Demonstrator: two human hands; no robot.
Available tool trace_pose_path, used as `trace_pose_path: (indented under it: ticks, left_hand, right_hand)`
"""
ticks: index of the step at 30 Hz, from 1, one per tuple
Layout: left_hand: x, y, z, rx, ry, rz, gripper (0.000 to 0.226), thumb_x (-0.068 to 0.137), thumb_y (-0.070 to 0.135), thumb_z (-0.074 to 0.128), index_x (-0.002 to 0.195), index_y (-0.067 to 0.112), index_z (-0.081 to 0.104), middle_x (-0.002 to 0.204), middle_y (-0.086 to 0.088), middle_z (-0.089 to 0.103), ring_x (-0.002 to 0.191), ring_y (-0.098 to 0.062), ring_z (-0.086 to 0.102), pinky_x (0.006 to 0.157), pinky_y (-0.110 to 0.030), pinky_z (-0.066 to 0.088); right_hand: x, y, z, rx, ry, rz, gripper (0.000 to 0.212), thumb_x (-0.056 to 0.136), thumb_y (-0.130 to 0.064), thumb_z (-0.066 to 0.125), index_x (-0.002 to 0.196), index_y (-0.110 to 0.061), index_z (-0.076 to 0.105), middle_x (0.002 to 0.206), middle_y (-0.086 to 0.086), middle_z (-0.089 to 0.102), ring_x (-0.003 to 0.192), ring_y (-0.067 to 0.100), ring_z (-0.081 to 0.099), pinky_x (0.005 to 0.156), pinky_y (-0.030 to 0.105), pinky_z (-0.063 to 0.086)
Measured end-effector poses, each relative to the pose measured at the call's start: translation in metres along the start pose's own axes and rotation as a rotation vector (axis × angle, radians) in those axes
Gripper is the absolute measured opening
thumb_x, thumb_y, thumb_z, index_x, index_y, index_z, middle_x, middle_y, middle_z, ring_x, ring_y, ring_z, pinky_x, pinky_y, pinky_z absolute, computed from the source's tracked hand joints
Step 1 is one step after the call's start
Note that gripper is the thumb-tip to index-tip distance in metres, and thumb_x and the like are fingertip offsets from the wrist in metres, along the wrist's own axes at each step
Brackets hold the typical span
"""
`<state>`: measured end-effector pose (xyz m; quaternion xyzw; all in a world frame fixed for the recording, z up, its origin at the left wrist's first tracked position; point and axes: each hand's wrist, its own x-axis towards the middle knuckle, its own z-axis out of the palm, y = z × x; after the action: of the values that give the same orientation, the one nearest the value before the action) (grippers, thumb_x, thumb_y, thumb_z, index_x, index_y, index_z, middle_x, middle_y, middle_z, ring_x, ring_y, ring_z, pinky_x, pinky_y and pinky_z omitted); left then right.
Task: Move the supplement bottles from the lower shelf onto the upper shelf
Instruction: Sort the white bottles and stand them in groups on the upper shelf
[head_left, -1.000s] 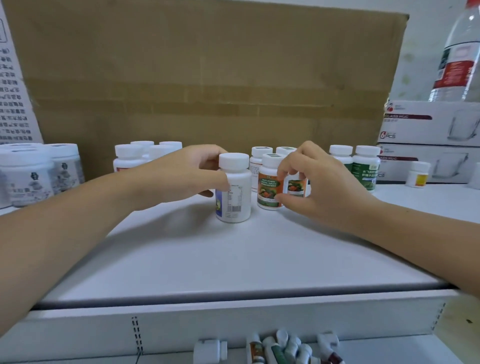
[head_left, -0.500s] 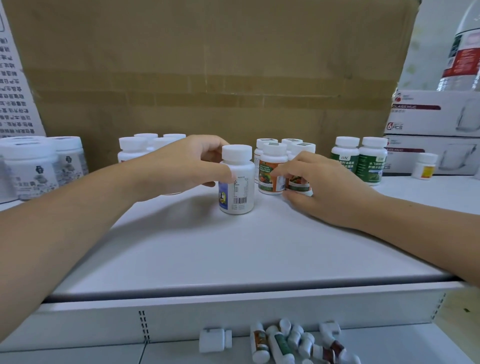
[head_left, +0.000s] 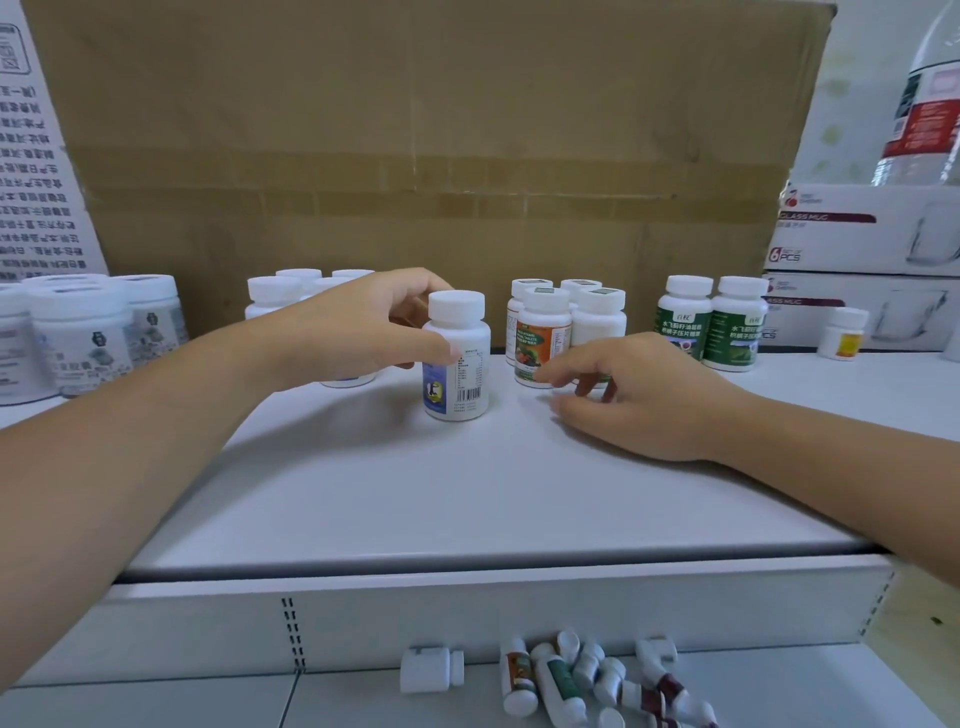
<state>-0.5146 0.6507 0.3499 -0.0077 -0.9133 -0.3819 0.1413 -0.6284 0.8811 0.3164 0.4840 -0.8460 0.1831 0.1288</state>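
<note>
My left hand (head_left: 358, 332) grips a white bottle with a blue label (head_left: 460, 374) that stands upright on the upper shelf (head_left: 467, 493). My right hand (head_left: 639, 395) rests low on the shelf with loosely bent fingers. Its fingertips lie at the foot of an orange-labelled bottle (head_left: 543, 338) and hold nothing. That bottle stands in a small cluster of like bottles. On the lower shelf, several small bottles (head_left: 571, 680) lie in a heap, and one white bottle (head_left: 428, 670) lies on its side to their left.
A big cardboard box (head_left: 415, 130) closes off the back of the upper shelf. White-capped bottles (head_left: 275, 293) stand behind my left hand, white jars (head_left: 83, 332) at far left, two green-labelled bottles (head_left: 706, 325) at right. Glass-mug boxes (head_left: 872, 234) and a small yellow-labelled bottle (head_left: 844, 332) are at far right.
My right hand set the orange-labelled bottle down into the cluster, let go and drew back low over the shelf. My left hand stays on the blue-labelled bottle.
</note>
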Motion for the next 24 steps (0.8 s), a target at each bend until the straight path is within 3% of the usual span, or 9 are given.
trace_pose_path:
  ticks: [2,5,7,10,12,15,17,19,24]
  left_hand:
    - [-0.002,0.002,0.001,-0.002,0.004,-0.019,0.058,0.055,0.045,0.073,0.109,0.026,0.062,0.109,-0.003,0.071,0.106,-0.026,0.065,0.095,-0.042,0.053]
    - [-0.005,0.006,0.0,0.036,0.018,-0.062,0.037,0.071,0.03,0.078,0.103,0.025,0.06,0.104,0.002,0.072,0.092,-0.016,0.066,0.071,-0.023,0.049]
    - [-0.008,0.014,-0.004,0.127,0.038,-0.094,0.029,0.079,0.027,0.077,0.101,0.026,0.058,0.1,0.005,0.072,0.083,-0.012,0.063,0.063,-0.024,0.043]
    - [-0.02,0.024,-0.012,0.205,0.069,-0.169,0.03,0.078,0.035,0.075,0.1,0.027,0.056,0.093,0.006,0.072,0.066,-0.008,0.063,0.054,-0.023,0.043]
    - [-0.03,0.025,-0.015,0.196,0.091,-0.194,0.036,0.074,0.036,0.078,0.1,0.024,0.057,0.095,0.002,0.072,0.068,-0.007,0.067,0.057,-0.027,0.049]
    - [-0.047,0.02,-0.018,0.122,0.143,-0.227,0.044,0.069,0.034,0.081,0.105,0.021,0.058,0.105,-0.003,0.072,0.091,-0.019,0.072,0.08,-0.042,0.058]
    - [-0.058,0.017,-0.022,0.051,0.167,-0.228,0.035,0.081,0.018,0.076,0.11,0.017,0.057,0.112,-0.006,0.07,0.099,-0.02,0.071,0.08,-0.035,0.058]
    - [-0.069,0.015,-0.03,0.025,0.193,-0.224,0.033,0.085,0.01,0.073,0.113,0.016,0.057,0.114,-0.009,0.068,0.103,-0.022,0.069,0.086,-0.038,0.058]
    - [-0.08,0.009,-0.05,0.046,0.22,-0.225,0.034,0.082,0.005,0.074,0.112,0.013,0.06,0.112,-0.011,0.068,0.098,-0.024,0.071,0.081,-0.033,0.06]
  right_hand:
    - [-0.001,-0.003,-0.001,0.027,-0.053,-0.01,0.034,0.088,-0.043,0.058,0.121,-0.037,0.065,0.099,-0.027,0.062,0.086,-0.009,0.058,0.086,0.019,0.048]
    - [-0.004,-0.007,-0.003,0.072,-0.173,-0.068,0.044,0.091,-0.052,0.05,0.131,-0.036,0.058,0.13,-0.02,0.059,0.111,-0.007,0.051,0.098,0.017,0.039]
    - [-0.007,-0.01,-0.005,0.073,-0.259,-0.13,0.05,0.093,-0.056,0.045,0.138,-0.034,0.051,0.142,-0.021,0.049,0.126,-0.006,0.042,0.105,0.017,0.031]
    - [-0.008,-0.013,-0.004,0.068,-0.327,-0.193,0.061,0.088,-0.067,0.038,0.142,-0.038,0.044,0.147,-0.023,0.041,0.133,-0.006,0.034,0.108,0.017,0.024]
    - [-0.008,-0.014,-0.005,0.074,-0.352,-0.215,0.065,0.084,-0.068,0.036,0.142,-0.04,0.043,0.147,-0.025,0.04,0.132,-0.008,0.032,0.109,0.017,0.022]
    - [-0.009,-0.014,-0.006,0.085,-0.376,-0.244,0.066,0.082,-0.069,0.035,0.14,-0.041,0.043,0.146,-0.023,0.041,0.132,-0.007,0.034,0.11,0.02,0.024]
    - [-0.009,-0.015,-0.007,0.081,-0.376,-0.252,0.066,0.08,-0.07,0.034,0.139,-0.041,0.044,0.145,-0.023,0.042,0.13,-0.007,0.035,0.11,0.021,0.026]
    - [-0.008,-0.018,-0.009,0.056,-0.385,-0.255,0.067,0.079,-0.07,0.033,0.139,-0.041,0.044,0.145,-0.022,0.043,0.129,-0.006,0.036,0.111,0.022,0.026]
    - [-0.003,-0.027,-0.016,0.012,-0.404,-0.224,0.062,0.08,-0.068,0.039,0.137,-0.045,0.043,0.144,-0.027,0.039,0.131,-0.006,0.035,0.108,0.018,0.027]
